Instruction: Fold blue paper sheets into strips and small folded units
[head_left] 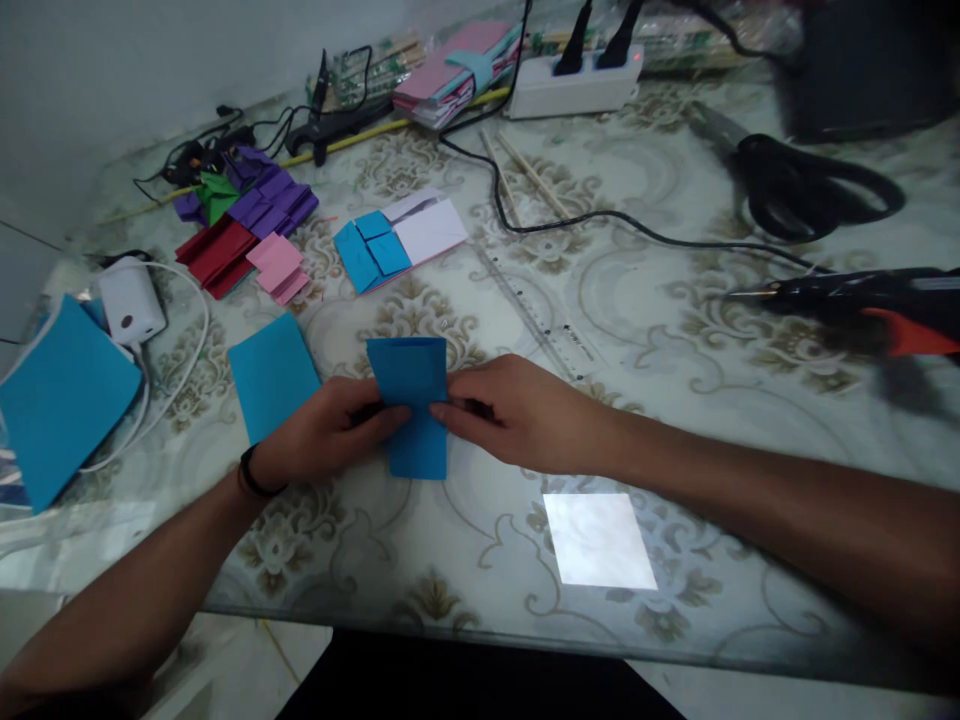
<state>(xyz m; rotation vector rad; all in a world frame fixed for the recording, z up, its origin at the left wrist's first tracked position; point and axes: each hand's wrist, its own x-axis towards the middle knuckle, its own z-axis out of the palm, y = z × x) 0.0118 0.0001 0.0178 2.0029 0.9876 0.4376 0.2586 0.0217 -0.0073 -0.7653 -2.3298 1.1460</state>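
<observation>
A folded blue paper (417, 440) is held upright over the middle of the patterned table, its top edge showing layers. My left hand (337, 425) grips its left edge, thumb on the front and fingers behind. Opposite it, my right hand (517, 412) pinches the right edge between thumb and fingers. Behind my left hand a flat blue sheet (274, 368) lies on the table. Farther back, a white card with blue folded pieces (427, 235) rests near pink folded paper (279, 268) and red folded paper (217, 252).
Scissors (810, 185) and a black tool with a metal tip (847, 300) lie at the right. A clear ruler (536, 315), thin sticks (532, 175), a cable and a power strip (574, 85) are behind. Blue sheets (71, 395) and a white device (131, 300) lie left.
</observation>
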